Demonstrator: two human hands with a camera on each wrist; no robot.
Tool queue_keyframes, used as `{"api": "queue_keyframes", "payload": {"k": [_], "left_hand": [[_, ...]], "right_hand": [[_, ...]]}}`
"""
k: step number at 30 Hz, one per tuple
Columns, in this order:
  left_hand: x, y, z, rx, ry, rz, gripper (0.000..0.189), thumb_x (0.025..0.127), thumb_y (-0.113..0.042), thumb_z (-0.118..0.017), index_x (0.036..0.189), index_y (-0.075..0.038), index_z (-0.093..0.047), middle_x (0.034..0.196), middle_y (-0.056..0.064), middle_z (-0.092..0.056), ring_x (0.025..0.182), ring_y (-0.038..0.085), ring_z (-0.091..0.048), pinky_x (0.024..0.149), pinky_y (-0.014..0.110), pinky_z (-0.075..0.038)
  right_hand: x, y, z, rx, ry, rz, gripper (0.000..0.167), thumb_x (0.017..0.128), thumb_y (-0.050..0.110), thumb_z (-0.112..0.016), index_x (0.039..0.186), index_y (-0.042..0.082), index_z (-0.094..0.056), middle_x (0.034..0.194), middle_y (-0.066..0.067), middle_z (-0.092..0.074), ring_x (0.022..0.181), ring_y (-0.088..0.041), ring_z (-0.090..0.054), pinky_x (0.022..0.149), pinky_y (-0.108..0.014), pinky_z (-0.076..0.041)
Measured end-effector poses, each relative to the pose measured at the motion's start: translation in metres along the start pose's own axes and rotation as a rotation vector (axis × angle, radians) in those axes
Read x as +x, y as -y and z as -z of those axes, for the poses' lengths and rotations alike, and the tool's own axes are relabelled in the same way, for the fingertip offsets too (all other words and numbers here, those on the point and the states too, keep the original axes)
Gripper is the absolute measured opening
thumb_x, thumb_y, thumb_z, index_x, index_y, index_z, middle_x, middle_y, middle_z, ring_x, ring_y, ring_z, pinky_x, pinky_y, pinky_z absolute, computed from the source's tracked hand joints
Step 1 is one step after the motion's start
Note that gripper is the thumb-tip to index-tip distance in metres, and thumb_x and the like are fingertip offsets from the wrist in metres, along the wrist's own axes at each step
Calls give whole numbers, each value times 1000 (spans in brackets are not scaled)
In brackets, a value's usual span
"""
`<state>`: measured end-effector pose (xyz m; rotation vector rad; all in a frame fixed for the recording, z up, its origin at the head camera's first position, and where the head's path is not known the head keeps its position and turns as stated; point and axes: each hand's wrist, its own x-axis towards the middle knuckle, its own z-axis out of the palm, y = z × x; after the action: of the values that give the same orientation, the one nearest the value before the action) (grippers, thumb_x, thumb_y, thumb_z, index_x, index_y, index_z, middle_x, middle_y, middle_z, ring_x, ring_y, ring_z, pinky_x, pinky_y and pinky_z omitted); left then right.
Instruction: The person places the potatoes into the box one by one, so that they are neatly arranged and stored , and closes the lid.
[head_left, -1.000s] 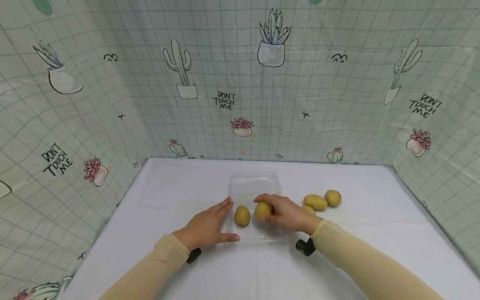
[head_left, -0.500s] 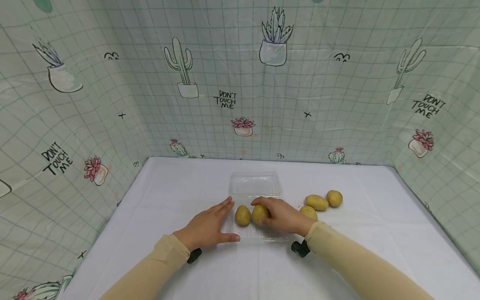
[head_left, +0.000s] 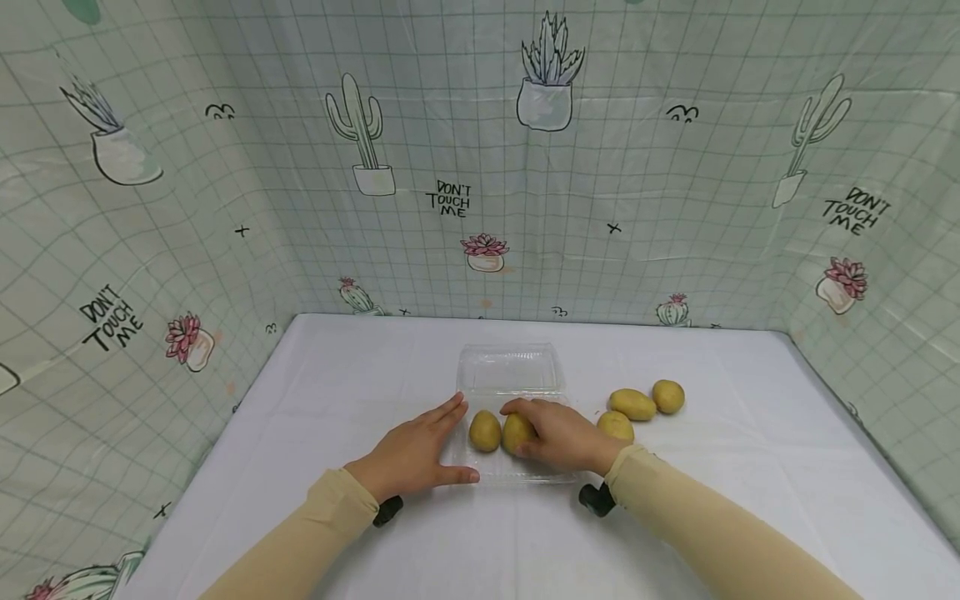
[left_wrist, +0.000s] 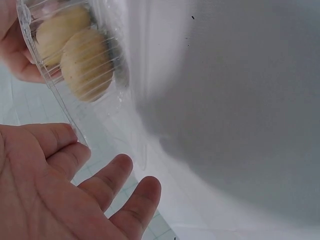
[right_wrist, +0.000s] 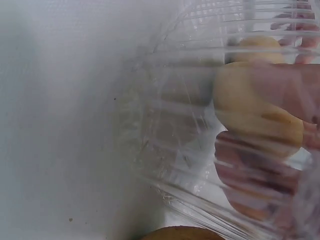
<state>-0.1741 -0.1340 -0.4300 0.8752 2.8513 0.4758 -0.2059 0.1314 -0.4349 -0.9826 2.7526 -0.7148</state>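
Note:
A clear plastic clamshell box (head_left: 517, 477) lies on the table with its lid (head_left: 510, 367) folded back away from me. Inside its base, at the left, rests one potato (head_left: 485, 431). My right hand (head_left: 558, 435) grips a second potato (head_left: 516, 433) right beside the first, inside the base. My left hand (head_left: 412, 454) lies at the box's left side with fingers and thumb spread, fingertips right at the rim. In the left wrist view, both potatoes show through the ribbed wall, and the left fingers (left_wrist: 102, 182) are straight. The right wrist view shows the right fingers and thumb round the potato (right_wrist: 255, 110).
To the right of the box lie three more potatoes: a round one (head_left: 616, 427) near the right wrist, an oblong one (head_left: 632, 404), and another round one (head_left: 668, 397) farther back. A white cloth covers the table (head_left: 360, 367). A patterned curtain (head_left: 420, 275) stands behind it.
The right hand has moved left with its potato, bringing it up beside the first one in the box. The left hand has stayed in place.

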Motion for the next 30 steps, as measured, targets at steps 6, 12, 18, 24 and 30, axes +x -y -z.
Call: {"api": "queue_keyframes", "payload": {"k": [6, 12, 18, 24, 30], "left_hand": [[0, 0, 0, -9, -3, -3, 101, 85, -65, -67, 156, -3, -31, 164, 9, -22, 143, 30, -33, 108, 46, -38], [0, 0, 0, -9, 1, -1, 101, 85, -65, -67, 156, -3, -31, 164, 8, -22, 143, 30, -33, 108, 46, -38], [0, -1, 0, -7, -4, 0, 101, 85, -65, -68, 156, -3, -31, 164, 9, -22, 143, 31, -34, 107, 47, -39], [0, 0, 0, -6, -1, 0, 101, 85, -66, -67, 156, -3, -31, 164, 8, -22, 143, 30, -33, 108, 46, -39], [0, -1, 0, -12, 0, 0, 101, 85, -65, -67, 156, -3, -31, 164, 8, -22, 143, 30, -33, 108, 46, -38]], "right_hand": [[-1, 0, -2, -32, -19, 1, 54, 88, 18, -79, 137, 13, -56, 126, -12, -62, 106, -25, -62, 94, -45, -49], [-2, -1, -3, -45, -56, 30, 54, 87, 19, -80, 136, 13, -58, 124, -10, -62, 105, -23, -62, 91, -43, -51], [-2, 0, -2, -25, -51, 28, 54, 87, 19, -79, 137, 13, -58, 127, -12, -62, 110, -27, -61, 94, -45, -49], [-2, 0, -2, -18, -42, 25, 54, 88, 18, -79, 137, 12, -58, 128, -13, -62, 114, -29, -60, 97, -47, -47], [-2, 0, -2, -22, -41, 4, 56, 88, 20, -79, 139, 12, -57, 129, -14, -61, 116, -30, -60, 98, -47, -47]]}}
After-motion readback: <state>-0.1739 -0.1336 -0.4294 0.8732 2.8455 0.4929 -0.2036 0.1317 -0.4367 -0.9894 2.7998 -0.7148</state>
